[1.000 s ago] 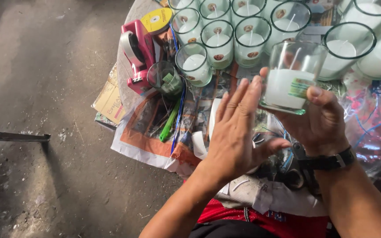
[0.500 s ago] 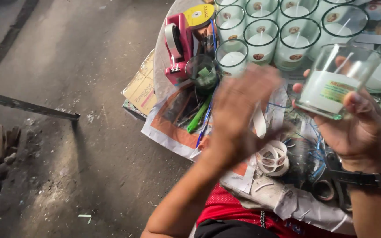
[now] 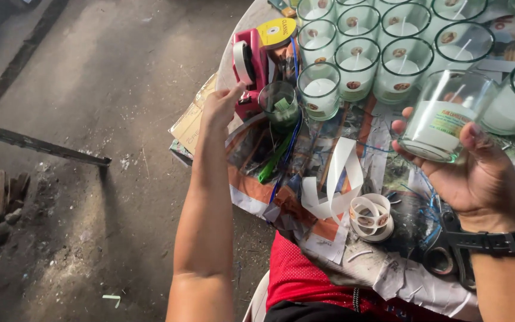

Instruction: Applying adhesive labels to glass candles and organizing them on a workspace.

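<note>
The right hand point(image 3: 478, 173) grips a glass candle jar point(image 3: 442, 119), fingers curled round its lower wall, tilted and held in the air just right of the red label gun point(image 3: 248, 68)'s row of jars and above the paper-covered surface point(image 3: 329, 238). The jar holds white wax and a wick, and a small label already shows on its side. The left hand point(image 3: 219, 107) reaches out to the red label gun, fingertips touching its lower edge, fingers loosely bent and not yet closed round it.

Right of the label gun stand many filled candle jars point(image 3: 359, 59) in close rows, and a small green-tinted glass point(image 3: 278, 104) sits just beside the gun. Below it, near the person's lap, lie a loose white backing strip point(image 3: 335, 185), a coil of label tape point(image 3: 374, 214) and a green pen point(image 3: 275, 161).

Judging by this, the step in hand is fetching the label gun while the jar waits. The next move seems to call for a firm grasp of the gun's handle without knocking the green-tinted glass beside it.
</note>
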